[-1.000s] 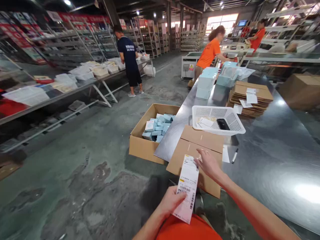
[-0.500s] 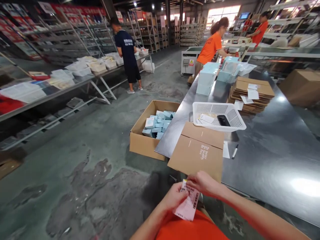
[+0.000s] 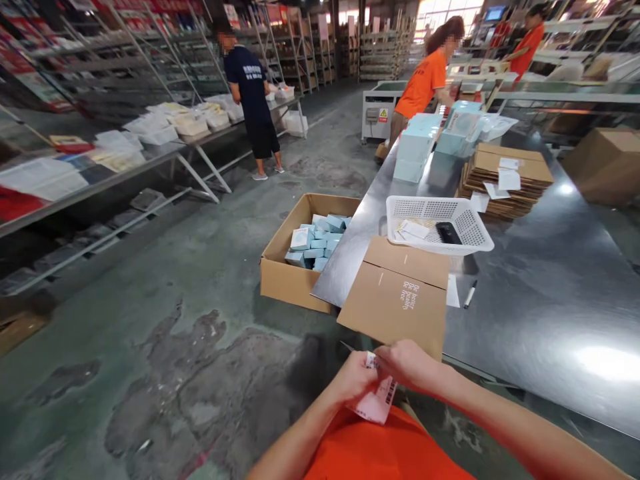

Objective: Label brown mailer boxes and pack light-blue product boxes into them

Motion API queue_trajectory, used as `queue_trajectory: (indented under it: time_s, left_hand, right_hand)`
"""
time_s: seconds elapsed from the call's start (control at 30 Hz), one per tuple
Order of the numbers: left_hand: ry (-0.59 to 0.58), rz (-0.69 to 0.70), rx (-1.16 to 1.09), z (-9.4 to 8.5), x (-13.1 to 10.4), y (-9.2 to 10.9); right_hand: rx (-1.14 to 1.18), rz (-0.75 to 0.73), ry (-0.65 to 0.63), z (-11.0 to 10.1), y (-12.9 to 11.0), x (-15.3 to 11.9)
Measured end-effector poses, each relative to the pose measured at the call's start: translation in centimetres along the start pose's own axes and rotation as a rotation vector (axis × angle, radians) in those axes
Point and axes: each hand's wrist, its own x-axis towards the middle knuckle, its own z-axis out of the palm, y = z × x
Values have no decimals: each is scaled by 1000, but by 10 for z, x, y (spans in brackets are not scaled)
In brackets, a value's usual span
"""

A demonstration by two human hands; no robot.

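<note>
Close to my body, my left hand (image 3: 356, 379) is closed on a white shipping label (image 3: 376, 404) printed with barcodes. My right hand (image 3: 406, 363) pinches the label's upper edge, its fingertips partly hidden against the paper. Just beyond my hands, a flattened cardboard box (image 3: 385, 303) with white lettering lies on the metal table (image 3: 525, 293) and sticks out past its near edge. A slip of paper (image 3: 453, 291) and a marker pen (image 3: 470, 294) lie to the right of the cardboard.
A white basket (image 3: 477, 239) holds papers and a black object. Behind it are stacked flat cartons (image 3: 517, 167) and light-blue boxes (image 3: 415, 150). An open carton (image 3: 287, 288) of small blue boxes stands on the floor left of the table. Co-workers stand farther back.
My hands have drawn together at the label's top, and my left fingers now cover more of it. The label's upper part looks bent. The view has shifted slightly.
</note>
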Motion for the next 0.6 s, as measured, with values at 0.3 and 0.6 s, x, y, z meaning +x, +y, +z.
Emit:
queue_trajectory:
  time_s: [0.3, 0.6]
  left_hand:
    - [-38, -30, -99, -6, 4, -15]
    - [-43, -57, -194, -6, 3, -17]
  right_hand:
    - [355, -40, 46, -2, 21, -2]
    - [386, -41, 95, 7, 29, 4]
